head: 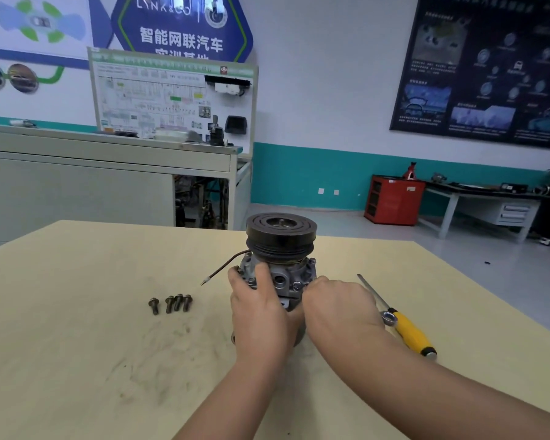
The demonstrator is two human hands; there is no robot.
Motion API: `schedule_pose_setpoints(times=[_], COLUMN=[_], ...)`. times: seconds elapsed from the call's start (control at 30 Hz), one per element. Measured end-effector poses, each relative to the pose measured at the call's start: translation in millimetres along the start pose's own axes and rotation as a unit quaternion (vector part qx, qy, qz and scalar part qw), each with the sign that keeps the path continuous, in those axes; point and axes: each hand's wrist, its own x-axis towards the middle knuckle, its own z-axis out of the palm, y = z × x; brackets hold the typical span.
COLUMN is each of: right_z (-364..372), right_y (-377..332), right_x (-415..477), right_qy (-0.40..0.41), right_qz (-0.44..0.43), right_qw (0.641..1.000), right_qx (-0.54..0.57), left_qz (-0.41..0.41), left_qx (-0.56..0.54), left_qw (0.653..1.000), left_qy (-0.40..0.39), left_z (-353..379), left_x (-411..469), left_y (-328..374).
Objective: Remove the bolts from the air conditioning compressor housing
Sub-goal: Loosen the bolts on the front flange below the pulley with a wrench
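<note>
The compressor (280, 249) is stood upright near the middle of the worktop (77, 344), pulley (281, 231) uppermost, and is gripped round its housing by the left hand (258, 309), thumb laid over the flange. The right hand (337, 306) is curled in against the right side, close to a seated bolt (297, 284); its fingertips are hidden, so whether that bolt is pinched cannot be told. Four bolts (172, 303) are laid loose to the left, well apart from the compressor. A tip-over is judged the main risk: the weight is carried high in the pulley, and the base could be rocked by a hard twist on a tight bolt if the left grip were eased. A freed bolt could also be dropped and rolled away, being round-shanked on a smooth surface. The housing is seen as rough cast grey metal with bosses and ports; the pulley is dark, round and grooved; the worktop is pale and scuffed. A yellow-handled screwdriver (410, 335) and a spanner (389, 319) are left to the right
</note>
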Motion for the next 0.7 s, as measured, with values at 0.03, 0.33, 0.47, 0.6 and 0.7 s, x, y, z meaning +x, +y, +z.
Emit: schedule_pose_setpoints(times=[0.03,0.33,0.47,0.6,0.7], right_z=[0.6,6.8,6.2,7.9,10.3], right_y=[1.1,10.9,12.3,13.9,16.2], right_x=[-0.1,-1.5,-3.4,-4.1,-3.1], right_qy=[0.006,0.014,0.018,0.024,0.023], right_qz=[-0.006,-0.046,-0.06,-0.06,-0.058], right_qw=[1.0,0.999,0.998,0.998,0.998], right_qx=[-0.005,-0.001,-0.016,-0.024,-0.031], left_qz=[0.0,-0.001,0.005,0.01,0.018], left_qx=[-0.005,-0.031,-0.036,-0.038,-0.036], left_qw=[1.0,0.999,0.999,0.999,0.999], left_qy=[0.002,0.016,0.024,0.031,0.035], left_z=[0.2,1.7,2.7,4.3,4.2], left_x=[0.6,0.4,1.2,1.4,1.7], left_y=[0.2,-3.2,-5.1,-5.9,-6.8])
